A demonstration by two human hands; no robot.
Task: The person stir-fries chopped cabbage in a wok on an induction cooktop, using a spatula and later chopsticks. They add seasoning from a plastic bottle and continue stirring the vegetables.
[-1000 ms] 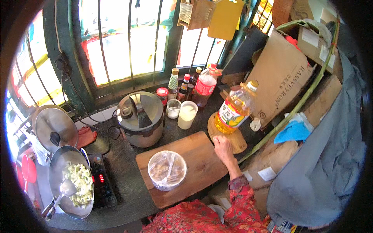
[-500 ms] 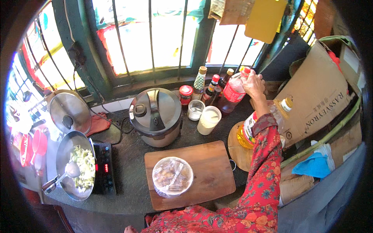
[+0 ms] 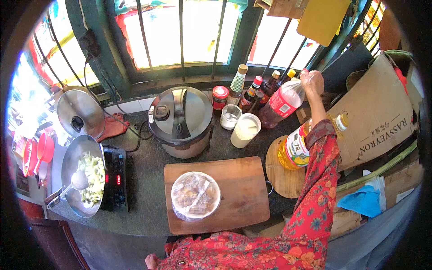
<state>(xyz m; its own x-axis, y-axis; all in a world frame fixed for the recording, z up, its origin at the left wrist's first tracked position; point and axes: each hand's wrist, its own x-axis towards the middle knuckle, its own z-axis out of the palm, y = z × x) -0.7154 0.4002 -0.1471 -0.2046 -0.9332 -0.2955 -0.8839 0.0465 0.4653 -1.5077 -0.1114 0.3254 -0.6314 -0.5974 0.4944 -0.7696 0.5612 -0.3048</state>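
My right hand [image 3: 312, 83] is closed around the top of a large clear plastic bottle [image 3: 282, 105] with a red label and dark liquid inside. That bottle leans toward the hand, its base by the seasoning bottles. Under my right forearm, an oil bottle [image 3: 294, 148] with yellow oil stands on a round wooden board [image 3: 278, 177]. Only a bit of my left hand [image 3: 151, 261] shows at the lower edge, its fingers not readable. Nearest to it is a rectangular cutting board [image 3: 243, 198] bearing a plastic-wrapped bowl of food [image 3: 196, 195].
At left a wok [image 3: 74, 157] with chopped pale-green vegetables and a ladle [image 3: 78, 181] sits on an induction cooker [image 3: 116, 180]. An electric pressure cooker [image 3: 181, 126] stands mid-counter. Beside it are a red-lidded jar [image 3: 219, 96], two white-filled containers and several sauce bottles. Cardboard [image 3: 373, 112] leans at right.
My right hand has moved from beside the red cap to over the bottle's top, and the bottle tilts more. The view has shifted slightly.
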